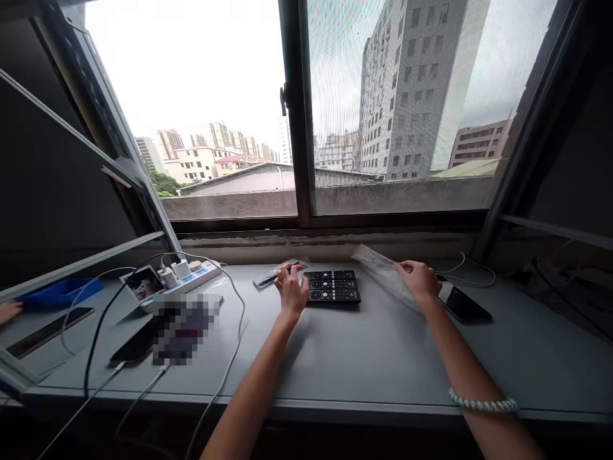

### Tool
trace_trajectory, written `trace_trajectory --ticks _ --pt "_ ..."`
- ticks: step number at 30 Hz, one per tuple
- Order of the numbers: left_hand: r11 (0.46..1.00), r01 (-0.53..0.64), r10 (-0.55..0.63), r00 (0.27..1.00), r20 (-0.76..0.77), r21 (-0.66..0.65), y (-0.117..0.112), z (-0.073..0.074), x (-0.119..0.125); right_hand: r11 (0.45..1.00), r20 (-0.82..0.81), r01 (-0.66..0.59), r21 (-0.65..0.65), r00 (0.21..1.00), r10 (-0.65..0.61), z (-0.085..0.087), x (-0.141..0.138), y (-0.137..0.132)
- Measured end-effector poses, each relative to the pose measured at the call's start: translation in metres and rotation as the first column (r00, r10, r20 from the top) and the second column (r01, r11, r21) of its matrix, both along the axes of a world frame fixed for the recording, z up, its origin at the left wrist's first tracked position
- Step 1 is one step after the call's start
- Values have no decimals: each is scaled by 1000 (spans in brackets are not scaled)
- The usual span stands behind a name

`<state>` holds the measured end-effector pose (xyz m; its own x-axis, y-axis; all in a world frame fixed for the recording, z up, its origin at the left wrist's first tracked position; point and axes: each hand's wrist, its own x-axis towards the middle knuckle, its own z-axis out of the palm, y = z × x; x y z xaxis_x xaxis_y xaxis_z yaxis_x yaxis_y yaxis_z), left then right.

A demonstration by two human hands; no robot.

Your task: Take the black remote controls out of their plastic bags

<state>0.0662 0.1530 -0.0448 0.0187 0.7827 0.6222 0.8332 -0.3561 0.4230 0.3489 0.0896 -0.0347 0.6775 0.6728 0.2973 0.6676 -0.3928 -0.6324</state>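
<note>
Several black remote controls lie side by side in a block on the grey desk. My left hand is at their left end, fingers curved and apart; whether a fingertip touches a remote is hard to tell. Just behind it is a small clear plastic bag with something dark in it. Between the thumb and fingers of my right hand is the edge of a larger clear plastic bag, which stretches left toward the windowsill. Beyond that hand, a black phone lies on the desk.
At left, a white power strip carries plugs and cables. Near it are a photo card, a dark phone and a blurred-out item. A blue tray and another person's hand are at far left. A white cable crosses the desk.
</note>
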Motion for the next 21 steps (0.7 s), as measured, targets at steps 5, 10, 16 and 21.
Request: trace_trajectory --ticks 5,10,16,21 --pt "999 -2 1 1000 -23 -42 -1 2 0 993 70 73 -88 995 -67 -9 12 2" --pt "999 13 -15 999 -37 -36 -3 3 2 973 112 83 -214 992 -59 -14 19 4" --pt "1000 8 -9 999 -40 -17 -3 3 3 995 291 70 -67 956 -48 -16 10 9" --pt "999 -31 31 999 -31 -18 1 3 -1 999 428 0 -51 904 22 -23 -21 15"
